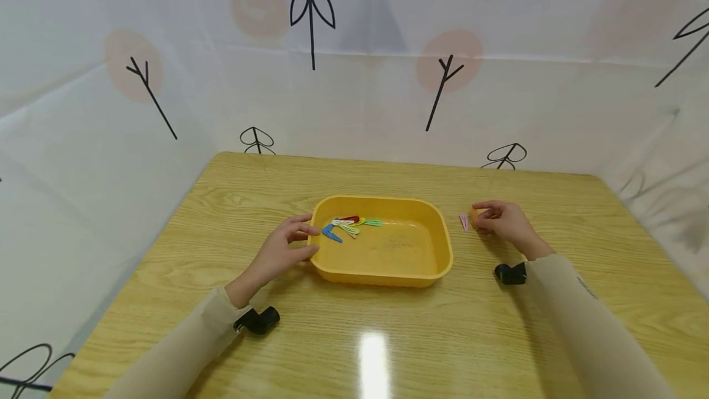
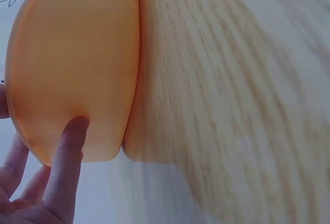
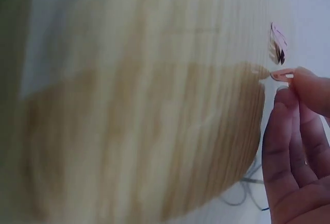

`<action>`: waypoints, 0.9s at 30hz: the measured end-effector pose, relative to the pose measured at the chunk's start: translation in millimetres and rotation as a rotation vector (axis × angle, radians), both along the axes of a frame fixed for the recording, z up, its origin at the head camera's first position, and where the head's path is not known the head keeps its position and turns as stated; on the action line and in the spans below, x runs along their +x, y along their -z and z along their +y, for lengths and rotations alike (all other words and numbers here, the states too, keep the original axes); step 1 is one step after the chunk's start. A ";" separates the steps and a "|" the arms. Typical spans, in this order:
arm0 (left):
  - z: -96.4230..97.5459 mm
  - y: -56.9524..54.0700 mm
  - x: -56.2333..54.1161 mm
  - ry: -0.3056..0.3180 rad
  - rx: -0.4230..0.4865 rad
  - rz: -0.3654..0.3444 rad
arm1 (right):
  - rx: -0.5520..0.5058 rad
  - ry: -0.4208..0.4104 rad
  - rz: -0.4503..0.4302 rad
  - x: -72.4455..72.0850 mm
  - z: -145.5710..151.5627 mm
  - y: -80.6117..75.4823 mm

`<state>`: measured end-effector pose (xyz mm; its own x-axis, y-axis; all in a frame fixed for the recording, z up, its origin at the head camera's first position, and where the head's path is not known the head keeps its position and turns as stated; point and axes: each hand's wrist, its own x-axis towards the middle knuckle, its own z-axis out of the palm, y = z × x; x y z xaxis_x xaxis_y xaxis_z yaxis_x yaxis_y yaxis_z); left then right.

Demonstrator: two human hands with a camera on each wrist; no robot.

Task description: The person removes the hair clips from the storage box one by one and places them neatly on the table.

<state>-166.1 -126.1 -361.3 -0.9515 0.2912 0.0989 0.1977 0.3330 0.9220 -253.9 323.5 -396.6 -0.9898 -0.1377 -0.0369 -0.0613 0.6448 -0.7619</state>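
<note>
My right hand (image 1: 505, 221) pinches a small orange hair clip (image 3: 281, 74) between thumb and fingertips, close over the table right of the tray. Just left of those fingertips a pink hair clip (image 1: 464, 221) lies on the wood. At the left end of the yellow plastic tray (image 1: 388, 279), my left hand (image 1: 282, 250) holds the rim, with one digit against the outer wall in the left wrist view. Inside the tray, toward its left end, several hair clips lie bunched: a blue one (image 1: 331, 234), a green one (image 1: 373, 223), a dark red one (image 1: 351, 218) and paler ones.
The wood-grain table (image 1: 310, 350) reaches back to a white patterned cloth (image 1: 365, 109) hanging behind and beside it. A black wrist camera is strapped at each sleeve, one on the left (image 1: 259, 320) and one on the right (image 1: 509, 273).
</note>
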 end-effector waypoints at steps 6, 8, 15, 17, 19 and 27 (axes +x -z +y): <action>0.3 0.4 0.2 -0.007 -0.008 0.001 | 0.067 -0.028 -0.022 -1.6 -0.5 -1.5; 0.3 1.0 -0.3 -0.009 -0.012 0.001 | 0.076 -0.033 -0.040 -1.6 -0.5 -1.8; -3.5 17.6 -8.8 -0.011 -0.011 0.004 | 0.061 -0.031 -0.076 -1.5 0.0 -3.0; -5.5 25.8 -13.5 -0.013 -0.008 0.003 | 0.060 -0.032 -0.082 -1.5 -0.1 -3.5; -7.0 31.3 -16.5 -0.013 -0.004 0.005 | 0.066 -0.031 -0.084 -1.7 -0.1 -3.8; -9.0 34.0 -17.7 -0.009 0.007 0.023 | 0.072 -0.037 -0.078 -2.6 -1.0 -4.9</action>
<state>-183.9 -135.1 -395.3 -0.9515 0.2822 0.1228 0.2162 0.3286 0.9194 -256.5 322.5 -391.7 -0.9777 -0.1687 -0.1249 -0.0286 0.6964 -0.7171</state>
